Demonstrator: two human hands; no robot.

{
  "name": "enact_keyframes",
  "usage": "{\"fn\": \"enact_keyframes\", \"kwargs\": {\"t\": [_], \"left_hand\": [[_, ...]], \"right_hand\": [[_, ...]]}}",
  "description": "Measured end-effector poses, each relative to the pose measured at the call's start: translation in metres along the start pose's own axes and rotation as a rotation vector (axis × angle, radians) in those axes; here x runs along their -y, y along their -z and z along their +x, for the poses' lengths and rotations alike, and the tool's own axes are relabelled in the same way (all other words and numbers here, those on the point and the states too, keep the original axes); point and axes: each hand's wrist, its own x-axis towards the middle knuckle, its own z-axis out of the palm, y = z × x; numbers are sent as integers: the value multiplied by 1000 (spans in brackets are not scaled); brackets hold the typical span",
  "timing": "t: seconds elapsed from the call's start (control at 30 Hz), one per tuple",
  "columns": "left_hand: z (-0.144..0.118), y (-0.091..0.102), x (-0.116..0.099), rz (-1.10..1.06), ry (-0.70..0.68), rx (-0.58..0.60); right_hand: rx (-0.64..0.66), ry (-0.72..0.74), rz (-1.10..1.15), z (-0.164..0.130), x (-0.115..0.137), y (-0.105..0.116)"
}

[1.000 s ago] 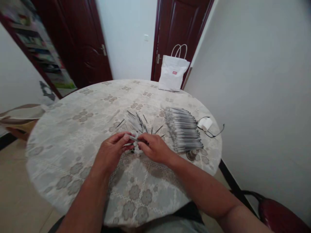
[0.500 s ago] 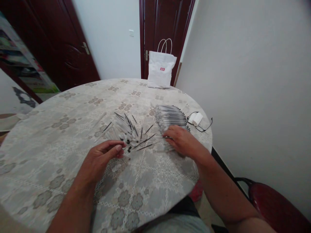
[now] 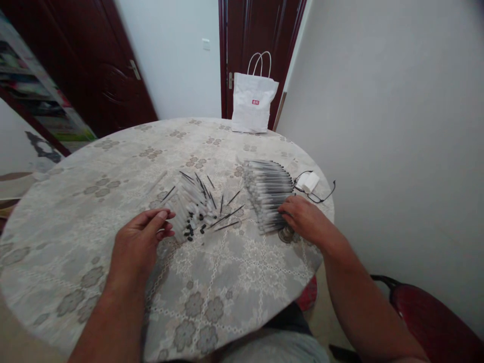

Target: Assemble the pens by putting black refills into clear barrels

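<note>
My right hand [image 3: 304, 217] is at the right end of a neat row of pens [image 3: 268, 186], clear-barrelled with dark tips. Its fingers are curled down on a pen in the nearer part of the row. My left hand [image 3: 139, 234] hovers at the left edge of a loose heap, thumb and forefinger pressed together; whatever they hold, if anything, is too small to make out. In that heap lie clear pen barrels [image 3: 181, 201], thin black refills [image 3: 206, 191] and small black plugs [image 3: 189, 232]. Several more refills [image 3: 227, 218] lie scattered between heap and row.
A patterned cloth covers the round table [image 3: 234, 282]. Beside the row are eyeglasses [image 3: 321, 199], a small white box [image 3: 310, 182] and a round metallic object [image 3: 286, 234]. A white paper bag [image 3: 254, 103] stands at the far edge. A dark red chair [image 3: 427, 312] is at right.
My right hand has moved right, from the row's near left side to its right end, uncovering the near pens and the metallic object. My left hand has drawn back leftward from the black plugs.
</note>
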Motion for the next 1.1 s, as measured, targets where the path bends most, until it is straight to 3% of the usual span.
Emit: {"fn": "enact_keyframes", "kwargs": {"t": [0.27,0.43,0.57,0.77,0.97,1.1], "left_hand": [[1,1,-1,-97,58,-8],[1,2,-1,-100,62,-2],[0,3,0,-114,65,-9],[1,8,1,-155,53,-59],[0,10,-1,-197,38,-122],[0,12,-3,-227,34,-131]], "right_hand": [[-13,-10,-11,9,20,2],[-7,111,32,23,69,9],[80,232,53,47,114,9],[180,375,84,89,159,-16],[73,412,121,92,201,-52],[14,483,47,88,215,-69]]}}
